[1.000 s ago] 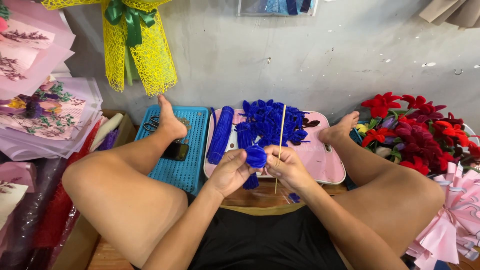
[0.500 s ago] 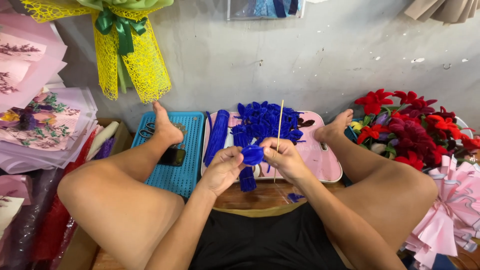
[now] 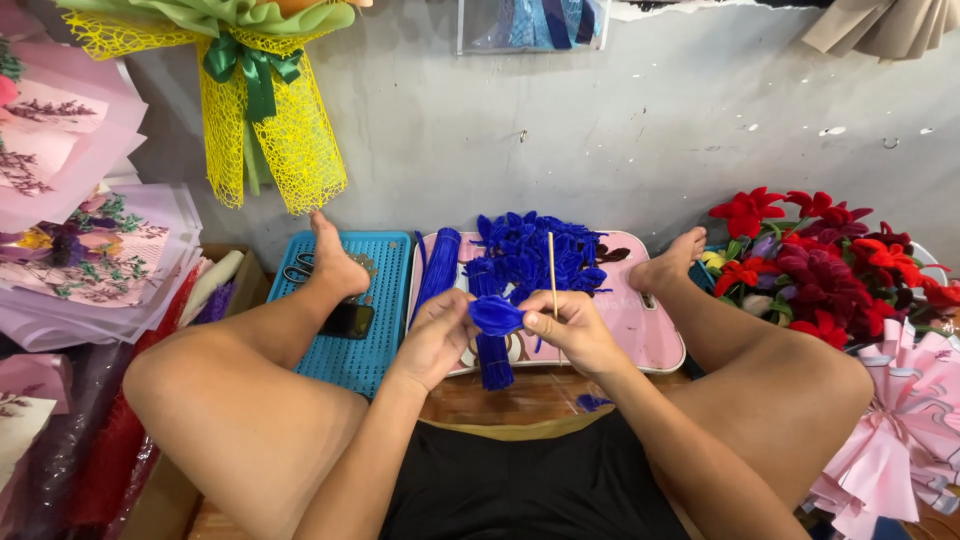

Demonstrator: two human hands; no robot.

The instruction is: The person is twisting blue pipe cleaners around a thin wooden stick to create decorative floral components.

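The person sits on the floor with legs spread, and both hands meet just above a pink tray. The left hand is closed with its fingertips pinching one side of a small blue fuzzy-wire flower. The right hand is closed too, pinching the flower's other side together with a thin wooden stick that stands nearly upright from its fingers. The flower sits between the two hands, touching both, and looks formed into a bud or petal shape; whether it is already fixed to the stick cannot be told.

On the tray behind lies a pile of finished blue flowers, so much of this work appears done. A bundle of straight blue fuzzy wires lies beside the pile, so more material seems left to shape. A blue tray sits to the left, and red flowers are heaped at the right.
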